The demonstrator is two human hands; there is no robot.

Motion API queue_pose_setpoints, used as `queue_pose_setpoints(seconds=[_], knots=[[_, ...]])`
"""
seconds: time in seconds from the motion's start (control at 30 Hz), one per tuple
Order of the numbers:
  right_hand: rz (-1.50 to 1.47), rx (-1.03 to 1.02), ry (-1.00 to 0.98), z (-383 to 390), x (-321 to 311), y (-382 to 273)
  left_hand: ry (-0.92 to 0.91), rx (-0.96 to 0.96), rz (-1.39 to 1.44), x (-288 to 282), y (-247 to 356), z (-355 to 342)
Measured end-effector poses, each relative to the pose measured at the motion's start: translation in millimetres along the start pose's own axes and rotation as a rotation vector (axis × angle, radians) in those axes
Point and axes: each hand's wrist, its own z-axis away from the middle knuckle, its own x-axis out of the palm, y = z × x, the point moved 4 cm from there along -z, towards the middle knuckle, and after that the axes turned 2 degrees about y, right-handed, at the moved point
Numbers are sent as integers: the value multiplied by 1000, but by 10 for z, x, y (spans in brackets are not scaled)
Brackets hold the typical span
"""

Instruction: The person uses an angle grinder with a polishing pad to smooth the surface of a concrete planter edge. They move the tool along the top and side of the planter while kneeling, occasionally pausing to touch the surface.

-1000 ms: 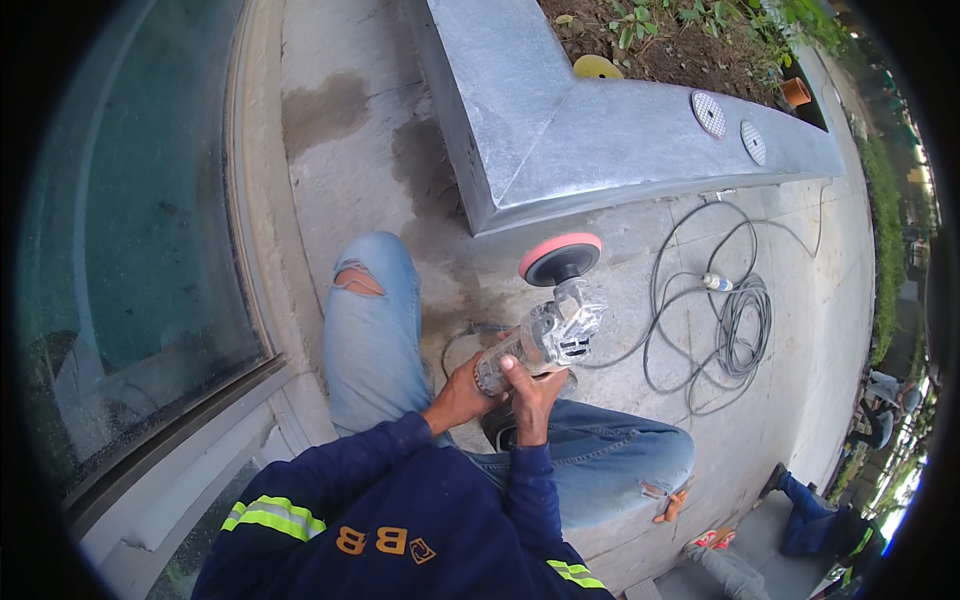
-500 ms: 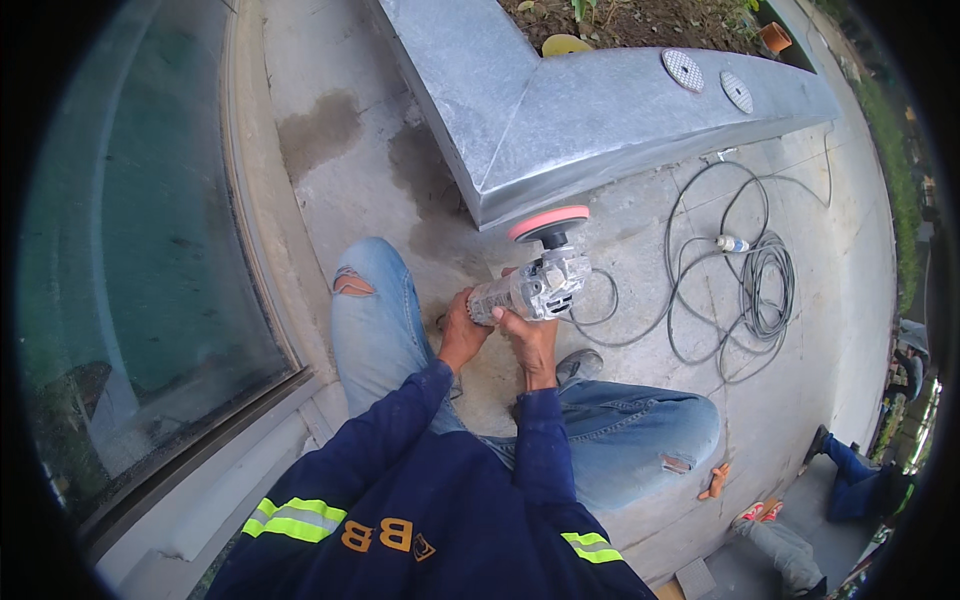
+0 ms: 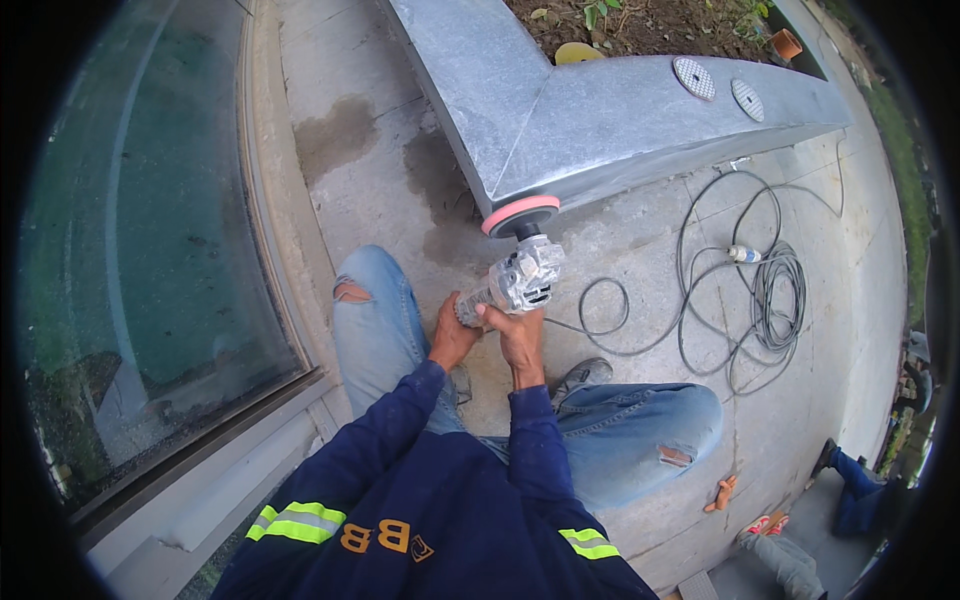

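Between my knees I hold an angle polisher [image 3: 525, 276] with a dusty white body and a pink round pad [image 3: 520, 215] on its head. My left hand [image 3: 454, 332] wraps around the rear of the body. My right hand [image 3: 516, 338] grips it close behind the head, thumb on top. The pad stands at the outer corner of the grey stone planter wall [image 3: 640, 115], against or very near its side face; exact contact I cannot make out. A grey cord [image 3: 640, 352] runs from behind my right hand across the paving.
The cord lies coiled at right with a blue-and-white plug connector [image 3: 744, 254]. Two perforated discs [image 3: 694, 78] rest on the wall top, a yellow disc [image 3: 577, 53] by the soil. A glass pane [image 3: 180, 250] stands left. Other people's legs [image 3: 790, 560] show lower right.
Both hands have brought the polisher a little to the left, and its pad now meets or nearly meets the wall's corner. The view has shifted slightly.
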Motion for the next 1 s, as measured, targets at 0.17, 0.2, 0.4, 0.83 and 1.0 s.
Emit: queue_pose_setpoints(seconds=[0.17, 0.2, 0.4, 0.83, 1.0], knots=[[15, 6, -5, -36, 40, -14, 1, -24, 46, -14, 11, -26], [18, -3, -6, -56, 27, 16, 0, -8, 23, -20, 4, -34], [-96, -72, 24, -155, -24, 51, -13, 14, 17, 41, -94, -99], [32, -52, 3, -105, 21, -113, -42, 18, 69, 55, 46, -117], [-53, -39, 23, -121, -70, -43, -51, -38, -18, 95, 74, -69]])
